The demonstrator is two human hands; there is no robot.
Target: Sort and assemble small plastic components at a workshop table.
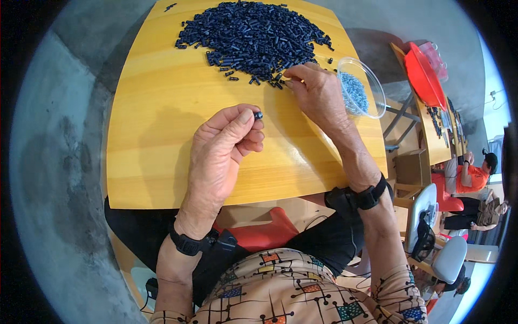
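Observation:
Between the thumb and fingers of my left hand (224, 143), a small black cylindrical part (258, 115) sticks out above the table; its end looks shiny. My right hand (319, 97) reaches to the near edge of a large heap of similar black parts (253, 35). Its thumb and forefinger are drawn together beside the loose pieces there, and I cannot make out what lies between their tips. Close by that hand, a clear round plastic tub (381, 102) holds many small silvery-blue pieces (354, 93).
The yellow wooden table (156, 135) stands close to a grey wall (59, 146). A red basin (423, 73) rests on another table at the right, with more dark parts. Beyond are a cardboard box (411, 166), grey chairs (451, 259) and a person in orange (472, 175).

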